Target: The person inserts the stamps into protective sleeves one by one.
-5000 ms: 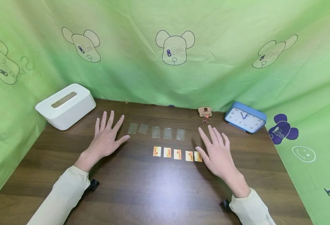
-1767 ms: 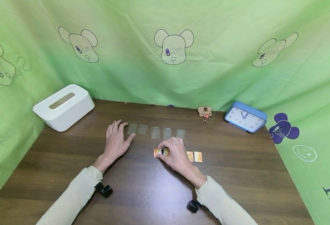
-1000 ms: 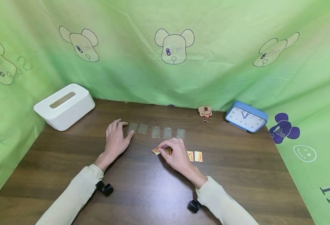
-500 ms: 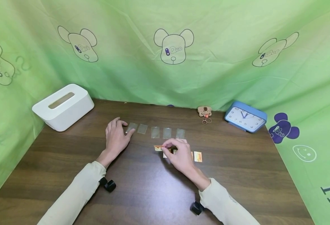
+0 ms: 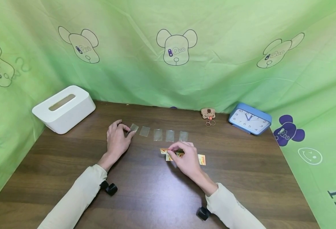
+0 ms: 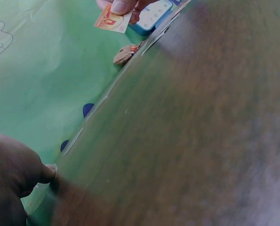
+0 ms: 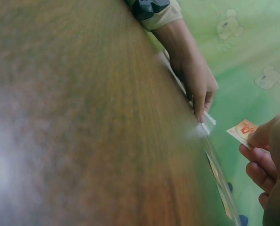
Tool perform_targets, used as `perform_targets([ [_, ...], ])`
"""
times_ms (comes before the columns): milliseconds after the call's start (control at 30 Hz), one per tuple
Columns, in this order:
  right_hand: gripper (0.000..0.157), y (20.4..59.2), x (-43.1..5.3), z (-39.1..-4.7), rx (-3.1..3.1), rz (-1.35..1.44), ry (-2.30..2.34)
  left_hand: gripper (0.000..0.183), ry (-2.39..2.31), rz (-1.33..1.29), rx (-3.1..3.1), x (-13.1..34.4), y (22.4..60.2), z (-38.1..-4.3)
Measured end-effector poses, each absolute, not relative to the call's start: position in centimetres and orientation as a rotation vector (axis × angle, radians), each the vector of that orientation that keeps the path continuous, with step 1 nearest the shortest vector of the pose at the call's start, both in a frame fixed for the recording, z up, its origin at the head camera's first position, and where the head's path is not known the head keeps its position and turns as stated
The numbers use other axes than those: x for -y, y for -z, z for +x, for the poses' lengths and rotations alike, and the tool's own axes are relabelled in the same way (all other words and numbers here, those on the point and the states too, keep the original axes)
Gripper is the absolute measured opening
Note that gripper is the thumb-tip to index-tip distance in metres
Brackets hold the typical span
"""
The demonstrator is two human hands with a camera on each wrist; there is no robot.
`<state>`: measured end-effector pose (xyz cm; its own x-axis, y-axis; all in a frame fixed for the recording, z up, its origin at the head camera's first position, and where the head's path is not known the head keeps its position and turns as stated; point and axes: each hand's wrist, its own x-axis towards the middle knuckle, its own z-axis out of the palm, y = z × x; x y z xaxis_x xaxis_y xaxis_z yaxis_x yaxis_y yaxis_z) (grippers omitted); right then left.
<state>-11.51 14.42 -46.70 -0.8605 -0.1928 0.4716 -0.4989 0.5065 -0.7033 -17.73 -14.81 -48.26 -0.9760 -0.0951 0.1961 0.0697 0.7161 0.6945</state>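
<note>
My right hand (image 5: 188,161) pinches a small orange and white stamp (image 5: 164,151) between thumb and index finger, raised over the row of stamps. Its toothed edge shows on the stamp (image 6: 110,20) in the left wrist view. My left hand (image 5: 117,140) pinches the leftmost clear plastic sleeve (image 5: 134,127), which tilts up from the table; the right wrist view shows this sleeve (image 7: 209,123) at the fingertips. More clear sleeves (image 5: 157,135) lie flat in a row to its right. Nearer me lie other stamps (image 5: 202,159), some partly hidden by my right hand.
A white tissue box (image 5: 67,109) stands at the back left of the wooden table (image 5: 145,190). A bear-shaped keyring (image 5: 208,113) and a blue clock (image 5: 250,118) sit at the back right. A green printed curtain (image 5: 128,73) surrounds the table's back and sides.
My right hand has come in from the right, picked up the leftmost stamp and lifted it slightly rightward. My left hand has moved to the leftmost sleeve and raised it off the table.
</note>
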Motion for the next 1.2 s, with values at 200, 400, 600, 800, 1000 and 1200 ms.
perform_targets([
  [200,0.017,46.9,-14.6,-11.6,2.428,0.560,-1.281,0.023,1.140,0.028,2.686,15.0,48.2,-17.6],
  [400,0.017,46.9,-14.7,-11.6,2.432,0.546,-1.302,0.020,1.184,0.021,2.631,14.9,47.9,-17.6],
  [600,0.017,46.7,-14.7,-11.7,2.434,0.530,-1.314,0.017,1.253,-0.054,2.520,14.3,47.7,-17.3],
  [800,0.017,46.6,-14.8,-11.7,2.435,0.519,-1.325,0.015,1.328,-0.163,2.403,13.6,48.2,-17.0],
  [1000,0.016,46.3,-15.0,-11.8,2.430,0.489,-1.341,0.013,1.414,-0.267,2.373,12.2,46.9,-16.1],
  [1200,0.016,45.8,-15.2,-11.9,2.410,0.474,-1.331,0.011,1.517,-0.314,2.466,11.0,45.5,-15.1],
])
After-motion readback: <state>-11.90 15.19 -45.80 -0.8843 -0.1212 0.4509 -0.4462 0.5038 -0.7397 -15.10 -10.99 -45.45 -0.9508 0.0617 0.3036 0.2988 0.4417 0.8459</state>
